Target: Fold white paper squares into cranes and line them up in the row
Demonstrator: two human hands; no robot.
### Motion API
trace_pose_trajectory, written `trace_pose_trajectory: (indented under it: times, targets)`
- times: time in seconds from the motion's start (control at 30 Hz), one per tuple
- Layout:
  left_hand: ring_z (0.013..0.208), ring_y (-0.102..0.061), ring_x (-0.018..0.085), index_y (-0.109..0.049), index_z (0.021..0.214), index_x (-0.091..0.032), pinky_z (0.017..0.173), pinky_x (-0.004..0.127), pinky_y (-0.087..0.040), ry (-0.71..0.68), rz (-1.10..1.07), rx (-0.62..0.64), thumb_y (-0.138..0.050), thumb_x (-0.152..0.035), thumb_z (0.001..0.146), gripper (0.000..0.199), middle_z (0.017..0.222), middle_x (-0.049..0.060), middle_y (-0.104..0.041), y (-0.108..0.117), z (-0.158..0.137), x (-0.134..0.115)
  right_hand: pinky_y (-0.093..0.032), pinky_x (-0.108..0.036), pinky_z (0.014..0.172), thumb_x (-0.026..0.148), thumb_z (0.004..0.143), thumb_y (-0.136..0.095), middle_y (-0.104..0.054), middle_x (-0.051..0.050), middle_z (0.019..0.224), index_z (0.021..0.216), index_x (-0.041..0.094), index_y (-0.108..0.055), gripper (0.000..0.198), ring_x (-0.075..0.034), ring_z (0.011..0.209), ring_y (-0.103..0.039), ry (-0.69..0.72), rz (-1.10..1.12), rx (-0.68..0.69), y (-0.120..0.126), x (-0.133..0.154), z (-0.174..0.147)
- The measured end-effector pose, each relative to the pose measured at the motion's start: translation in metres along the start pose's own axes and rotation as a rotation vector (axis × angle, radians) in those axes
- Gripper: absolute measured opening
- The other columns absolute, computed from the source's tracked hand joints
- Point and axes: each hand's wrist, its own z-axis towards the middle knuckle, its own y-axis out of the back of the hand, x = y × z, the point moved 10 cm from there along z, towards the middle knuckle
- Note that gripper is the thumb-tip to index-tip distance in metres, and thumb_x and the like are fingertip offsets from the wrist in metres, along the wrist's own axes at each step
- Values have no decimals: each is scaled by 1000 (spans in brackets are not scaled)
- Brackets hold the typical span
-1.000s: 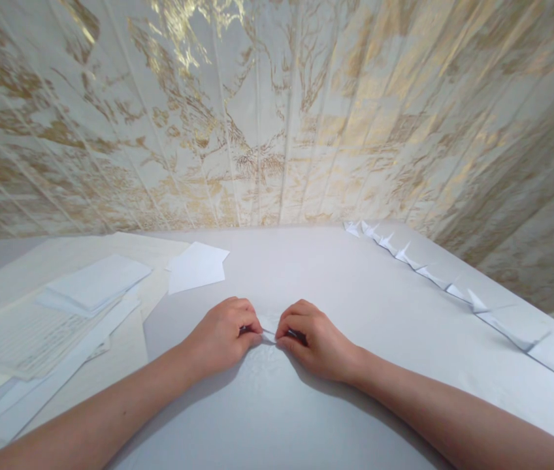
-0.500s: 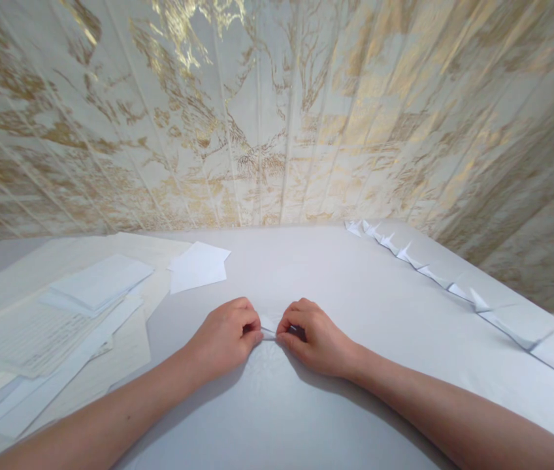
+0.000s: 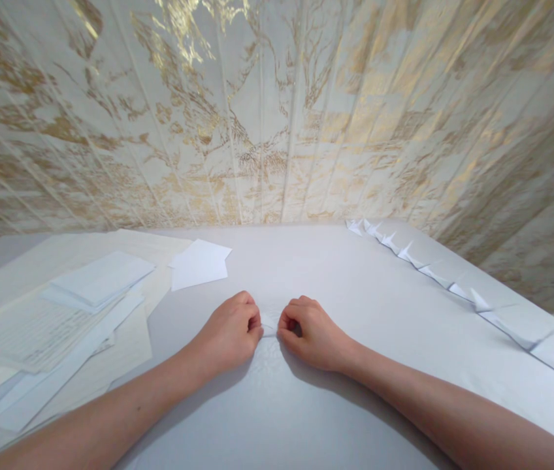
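A small folded piece of white paper is held low over the middle of the table, between my two hands. My left hand pinches its left end between thumb and fingers. At the other end, my right hand is closed on the paper in the same kind of pinch. Only the short middle part shows; both ends are hidden by my fingers, so its full shape cannot be made out.
Several folded white paper figures stand in a row along the right edge of the white table. Loose white sheets lie left of centre. Printed and blank papers are piled at far left. A gold-patterned wall rises behind.
Both hands have shifted slightly upward in view, still pinching the folded paper. The paper's visible middle looks a little different in angle. The surroundings stay the same.
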Motion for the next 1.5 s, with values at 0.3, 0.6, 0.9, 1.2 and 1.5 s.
trace_pose_trajectory:
  times: [0.3,0.6,0.9,1.2,1.5]
  targets:
    - [68,-49,14,-49,54,-17,63,26,-38,0,8,36,-48,-11,67,14,73,2,-51,-6,3,6,-34,-25,65,14,73,-52,-57,-2,62,60,15,-57,14,-13,65,-48,-34,-18,-8,-2,-4,2]
    - [70,-50,15,-48,54,-16,65,26,-39,-4,20,41,-46,-10,69,17,73,3,-51,-4,6,1,-33,-25,65,13,71,-53,-55,-1,62,61,16,-56,11,-13,66,-46,-44,-55,-26,-3,-5,2]
    - [70,-50,15,-44,49,-17,65,27,-38,5,26,39,-45,-9,70,22,76,3,-51,-3,2,1,-33,-25,65,13,72,-53,-55,-1,63,61,16,-56,11,-13,67,-46,-37,-50,-24,-3,-5,1]
    - [68,-49,15,-49,54,-17,62,27,-37,23,-93,19,-52,-23,72,18,72,1,-49,-3,2,10,-33,-24,65,14,72,-54,-55,-1,62,61,16,-56,11,-13,65,-46,-22,-55,-27,-3,-4,1]
    - [69,-49,14,-45,51,-17,65,27,-38,18,-102,-17,-49,-12,70,20,74,2,-50,-4,1,5,-33,-25,65,14,72,-54,-55,-1,63,62,16,-57,11,-13,66,-46,-30,-49,-19,-2,-3,1]
